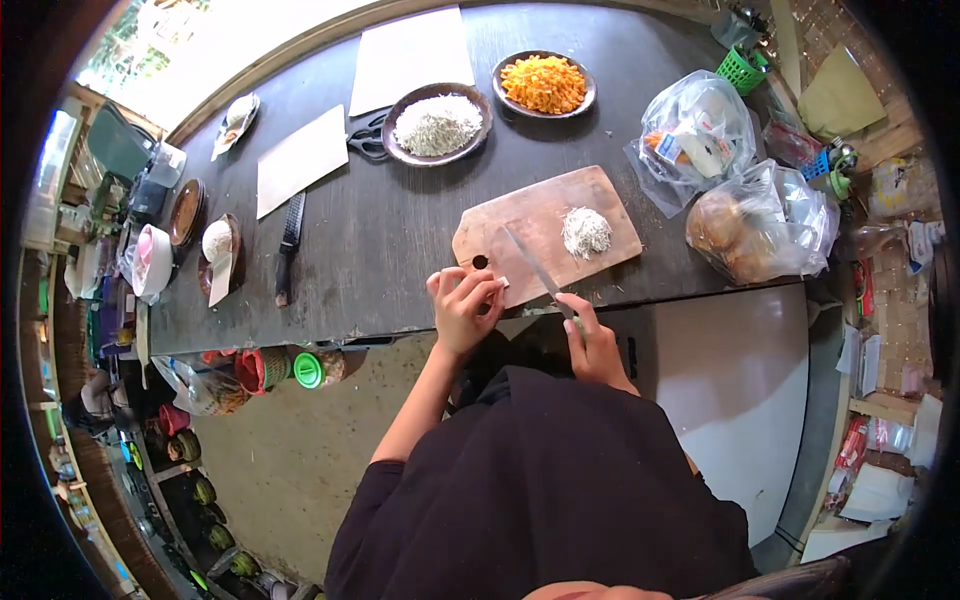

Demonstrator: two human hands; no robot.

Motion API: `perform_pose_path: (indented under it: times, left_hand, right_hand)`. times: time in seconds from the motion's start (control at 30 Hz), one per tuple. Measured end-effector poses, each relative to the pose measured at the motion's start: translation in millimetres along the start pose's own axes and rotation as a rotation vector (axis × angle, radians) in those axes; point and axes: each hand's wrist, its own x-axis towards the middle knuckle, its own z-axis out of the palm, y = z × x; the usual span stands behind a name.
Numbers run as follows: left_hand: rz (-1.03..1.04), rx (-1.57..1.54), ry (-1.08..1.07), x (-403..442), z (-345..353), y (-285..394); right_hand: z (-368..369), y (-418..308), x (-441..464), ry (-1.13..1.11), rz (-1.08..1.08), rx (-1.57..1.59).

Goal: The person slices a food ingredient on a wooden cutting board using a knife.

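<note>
My right hand is closed round the handle of a knife, whose blade lies over the wooden cutting board and points away from me. At the board's near left edge, close to its round hole, my left hand pinches a small white piece; its kind is too small to make out. A small heap of thin white shreds rests on the right part of the board.
Beyond the board stand a bowl of white shreds and a bowl of orange pieces. Plastic bags lie to the right. On the left are a black-handled grater or knife, brown paper and small dishes.
</note>
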Motion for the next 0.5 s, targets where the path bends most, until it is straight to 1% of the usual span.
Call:
perform_pose_path:
  times: [0.03, 0.1, 0.23, 0.3, 0.4, 0.5]
  left_hand:
    - [-0.001, -0.007, 0.004, 0.1, 0.0, 0.0]
    - [0.006, -0.007, 0.008, 0.2, -0.7, -0.2]
    - [-0.007, -0.013, 0.016, -1.1, 0.9, -1.2]
    - [-0.017, -0.032, 0.023, -1.1, 0.2, -1.6]
    - [-0.035, -0.058, -0.008, -1.9, -1.4, -2.9]
    - [-0.040, -0.064, 0.022, -2.7, -1.1, -1.6]
  right_hand:
    - [-0.9, -2.7, -0.2, -0.003, 0.000, 0.000]
    - [-4.5, -12.2, -1.6, -0.084, 0.242, 0.025]
    - [4.2, -19.0, -5.3, -0.055, 0.228, 0.036]
    - [6.9, -29.5, -5.8, -0.099, 0.380, 0.056]
    - [21.3, -20.3, -11.3, -0.055, 0.321, 0.071]
    - [26.7, -25.3, -10.8, -0.090, 0.330, 0.115]
